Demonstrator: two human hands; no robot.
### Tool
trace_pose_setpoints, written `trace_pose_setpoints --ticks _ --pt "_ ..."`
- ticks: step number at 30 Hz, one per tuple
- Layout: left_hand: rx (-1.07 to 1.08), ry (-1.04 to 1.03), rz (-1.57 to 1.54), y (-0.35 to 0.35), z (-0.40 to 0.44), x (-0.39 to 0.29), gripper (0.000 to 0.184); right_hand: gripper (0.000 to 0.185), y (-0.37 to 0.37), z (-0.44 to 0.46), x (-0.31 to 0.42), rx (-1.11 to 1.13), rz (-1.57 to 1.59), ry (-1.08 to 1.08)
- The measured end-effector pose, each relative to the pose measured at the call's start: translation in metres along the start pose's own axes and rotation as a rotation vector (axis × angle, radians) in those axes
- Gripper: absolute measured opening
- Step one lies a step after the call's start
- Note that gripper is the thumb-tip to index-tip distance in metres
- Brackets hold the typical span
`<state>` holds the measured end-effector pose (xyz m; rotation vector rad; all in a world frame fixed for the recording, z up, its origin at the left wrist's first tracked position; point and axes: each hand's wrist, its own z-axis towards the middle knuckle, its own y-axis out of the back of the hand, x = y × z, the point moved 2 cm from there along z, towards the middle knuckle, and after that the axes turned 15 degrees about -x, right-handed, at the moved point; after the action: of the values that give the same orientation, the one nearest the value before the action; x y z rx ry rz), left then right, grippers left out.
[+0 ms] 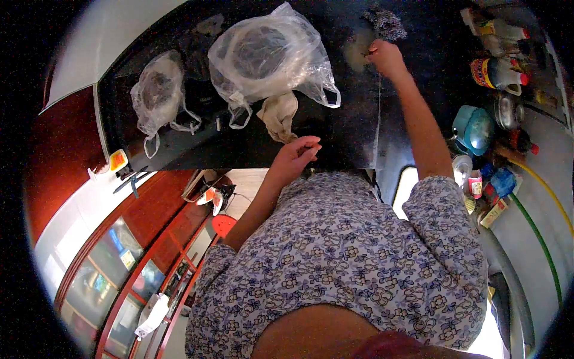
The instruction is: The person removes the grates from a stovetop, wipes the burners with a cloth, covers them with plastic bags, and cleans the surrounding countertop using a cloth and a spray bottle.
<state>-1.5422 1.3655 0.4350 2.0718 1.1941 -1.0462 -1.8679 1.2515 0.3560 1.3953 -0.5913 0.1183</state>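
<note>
My right hand [387,58] is closed, reaching far out over the dark countertop [353,131]. Just left of its fingers is a pale, blurred patch [357,50]; whether the hand grips it or something else is unclear. A clump of silvery scouring mesh [385,24] lies just beyond. Close to my body, my left hand [294,158] has loosely bent fingers, thumb and fingertips apart, with nothing visible in it. A crumpled beige cloth [278,116] lies just above this hand. Behind the cloth sits a large clear plastic bag [269,57] with something round inside.
A smaller clear plastic bag [160,90] lies at the left. Along the right wall stand bottles [497,74], a teal pot [474,130] and several small containers. A green hose [535,239] runs down the right side. Red-framed glass cabinets [128,263] are at lower left.
</note>
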Motion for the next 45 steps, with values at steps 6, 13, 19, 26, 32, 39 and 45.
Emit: trace_pose_setpoints --ticks 6,13,19,26,32,39,45 --pt "0.01 0.008 -0.013 -0.004 -0.001 -0.008 0.028 0.026 -0.029 0.014 0.02 -0.166 0.028 -0.083" --pt "0.004 0.013 -0.017 -0.002 -0.001 -0.008 0.027 0.028 -0.021 0.036 0.028 -0.103 0.081 0.024" --pt "0.014 0.059 0.001 0.002 -0.001 -0.001 0.028 0.026 -0.036 0.047 0.018 -0.055 0.066 0.206" --pt "0.007 0.038 -0.003 0.002 -0.002 0.001 0.028 0.02 -0.024 0.05 0.027 0.04 0.089 0.319" --pt "0.013 0.038 -0.01 0.0 -0.003 -0.001 0.028 0.017 -0.032 0.051 0.03 0.069 -0.005 0.275" --pt "-0.016 0.022 0.022 0.0 -0.006 -0.001 0.028 0.015 -0.012 0.047 0.014 0.028 0.222 0.154" --pt "0.005 0.059 -0.012 -0.002 -0.004 0.002 0.029 0.014 -0.02 0.039 -0.001 0.03 0.053 0.249"
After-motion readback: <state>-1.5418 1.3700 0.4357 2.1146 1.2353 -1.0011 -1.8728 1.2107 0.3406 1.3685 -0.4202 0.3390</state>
